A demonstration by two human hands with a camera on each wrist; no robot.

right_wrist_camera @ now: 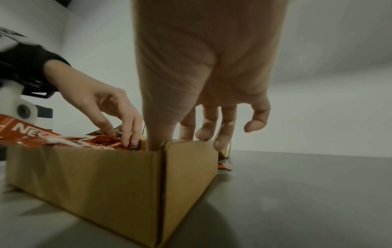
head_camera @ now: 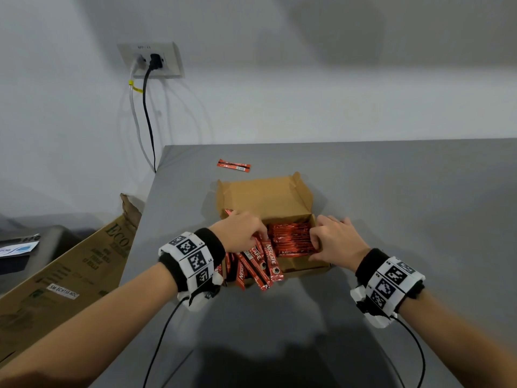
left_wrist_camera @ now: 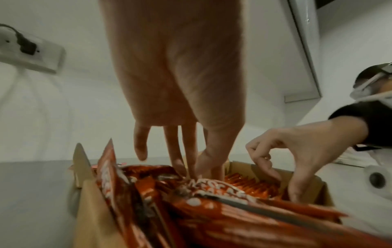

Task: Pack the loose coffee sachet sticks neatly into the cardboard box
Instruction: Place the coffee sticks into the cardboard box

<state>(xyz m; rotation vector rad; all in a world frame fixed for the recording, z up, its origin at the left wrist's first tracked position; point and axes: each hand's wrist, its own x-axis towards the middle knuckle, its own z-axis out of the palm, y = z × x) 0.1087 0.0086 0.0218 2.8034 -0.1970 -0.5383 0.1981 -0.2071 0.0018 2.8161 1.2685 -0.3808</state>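
Cardboard box [head_camera: 265, 197] sits open on the grey surface [head_camera: 391, 191]; head view shows a neat row of sachets [head_camera: 291, 238] at its right, a loose bundle [head_camera: 257, 264] overhanging the near left wall, one stray sachet [head_camera: 234, 165] beyond. Left wrist view: left hand [left_wrist_camera: 180, 100] pinches the bundle's far ends. Right wrist view: right hand [right_wrist_camera: 203, 83] grips the box's right wall, thumb inside. Step, by judgement: aligning; next, lowering the bundle flat beside the row.

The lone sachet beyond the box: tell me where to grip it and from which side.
Pinch the lone sachet across its narrow width near the middle, coming straight down from above. It lies flat on the table, clear of the cardboard box, so both long edges are open.
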